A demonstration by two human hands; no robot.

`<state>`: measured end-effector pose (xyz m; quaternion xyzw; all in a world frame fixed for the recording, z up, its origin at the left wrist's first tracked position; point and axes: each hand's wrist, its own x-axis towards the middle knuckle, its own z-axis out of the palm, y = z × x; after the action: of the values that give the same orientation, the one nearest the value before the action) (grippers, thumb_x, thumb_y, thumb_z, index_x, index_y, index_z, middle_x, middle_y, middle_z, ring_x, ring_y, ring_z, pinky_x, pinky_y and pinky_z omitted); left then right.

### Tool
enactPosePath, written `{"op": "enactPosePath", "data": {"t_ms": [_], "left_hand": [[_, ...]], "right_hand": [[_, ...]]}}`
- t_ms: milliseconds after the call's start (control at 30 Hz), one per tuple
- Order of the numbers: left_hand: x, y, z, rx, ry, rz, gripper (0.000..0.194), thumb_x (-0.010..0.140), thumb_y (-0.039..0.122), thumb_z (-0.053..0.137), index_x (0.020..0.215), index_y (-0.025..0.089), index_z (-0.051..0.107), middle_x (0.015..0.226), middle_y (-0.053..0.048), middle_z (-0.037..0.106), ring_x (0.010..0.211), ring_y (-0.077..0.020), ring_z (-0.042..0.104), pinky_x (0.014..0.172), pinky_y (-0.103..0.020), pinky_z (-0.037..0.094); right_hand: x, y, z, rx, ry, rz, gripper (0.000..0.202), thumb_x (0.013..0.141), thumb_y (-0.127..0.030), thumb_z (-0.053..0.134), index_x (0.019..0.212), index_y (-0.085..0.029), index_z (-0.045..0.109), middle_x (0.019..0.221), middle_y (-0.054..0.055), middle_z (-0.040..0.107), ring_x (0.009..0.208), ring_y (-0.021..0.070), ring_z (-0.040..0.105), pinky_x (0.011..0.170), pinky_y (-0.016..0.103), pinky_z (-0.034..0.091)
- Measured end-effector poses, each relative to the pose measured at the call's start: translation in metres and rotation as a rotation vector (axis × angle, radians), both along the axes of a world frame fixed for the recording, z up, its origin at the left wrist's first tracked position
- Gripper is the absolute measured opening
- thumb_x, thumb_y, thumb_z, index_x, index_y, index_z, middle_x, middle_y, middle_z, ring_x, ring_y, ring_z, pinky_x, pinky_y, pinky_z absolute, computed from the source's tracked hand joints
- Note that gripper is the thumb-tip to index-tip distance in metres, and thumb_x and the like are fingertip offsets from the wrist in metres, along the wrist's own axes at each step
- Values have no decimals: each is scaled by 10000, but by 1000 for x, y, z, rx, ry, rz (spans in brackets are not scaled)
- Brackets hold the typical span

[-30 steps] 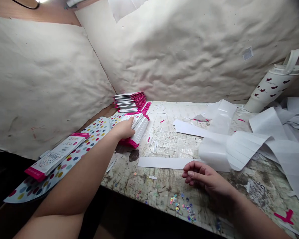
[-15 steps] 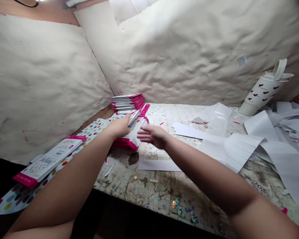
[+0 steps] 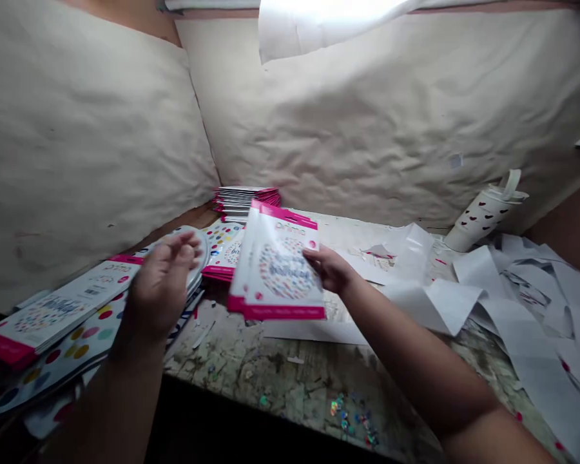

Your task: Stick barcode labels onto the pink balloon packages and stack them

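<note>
1. At the far left, a stack of flat, rectangular white packets with bright pink end bands lies at a slant on a pale, flat sheet with a curved edge and multicoloured dots.
2. Just right of that stack, the person's left hand is raised in front of the dotted sheet. It is somewhat blurred; its fingers are loosely curled and released, their tips pointing up and to the right.
3. Beyond the left hand, a low pile of similar pink-and-white packets lies partly hidden behind the held ones. Farther back, near the corner of the paper-covered walls, stands a taller stack of pink-edged packets.
4. Near the middle, a small overlapping group of white packets with pink bands and a round, dotted print is held up above the worn, mottled tabletop, printed face toward the camera. One packet shows offset to the left behind the front one.
5. The person's right hand grasps this group at its right edge, so the packets extend leftward from the fingers.
6. Below lie a straight white strip and, nearer the front edge, shiny iridescent sequins.
7. Farther right, a white tumbler with dark red hearts appears tilted behind long, tangled white paper ribbons.
</note>
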<state>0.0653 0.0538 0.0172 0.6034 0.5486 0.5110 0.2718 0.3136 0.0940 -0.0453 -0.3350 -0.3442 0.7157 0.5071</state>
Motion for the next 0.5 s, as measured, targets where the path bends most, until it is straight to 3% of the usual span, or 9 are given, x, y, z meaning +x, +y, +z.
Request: {"op": "enactPosePath", "data": {"t_ms": [100,200,333,500], "left_hand": [[50,-31,-14,-357,-447,-416,584,793,477,553,1286,176,467,1298,-123,504,939,-224,604,764,-366,525],[113,-59,-19,-519,-523,-723,641,778,454,602,1343,210,425,1390,-135,416,916,-211,592,666,-311,519],[163,-76,-15,-503,-552,-808,695,761,410,629,1384,244,368,1464,-130,302,876,-194,588,576,-264,495],[179,-79,-8,-469,-522,-855,806,664,355,717,1378,228,365,1370,-143,420,727,-143,591,515,-235,459]], "right_hand": [[43,-58,-16,-212,190,47,196,814,-244,556,990,-159,582,744,23,690,655,168,660,660,290,546],[61,-103,-34,-308,325,49,232,881,-315,460,968,-142,587,750,44,690,673,169,664,662,299,552],[70,-129,-43,-201,406,12,231,880,-336,454,939,-163,593,722,27,660,609,145,624,599,270,545],[81,-137,-44,-162,313,-29,260,852,-384,488,922,-169,617,679,29,643,591,160,606,629,302,546]]}}
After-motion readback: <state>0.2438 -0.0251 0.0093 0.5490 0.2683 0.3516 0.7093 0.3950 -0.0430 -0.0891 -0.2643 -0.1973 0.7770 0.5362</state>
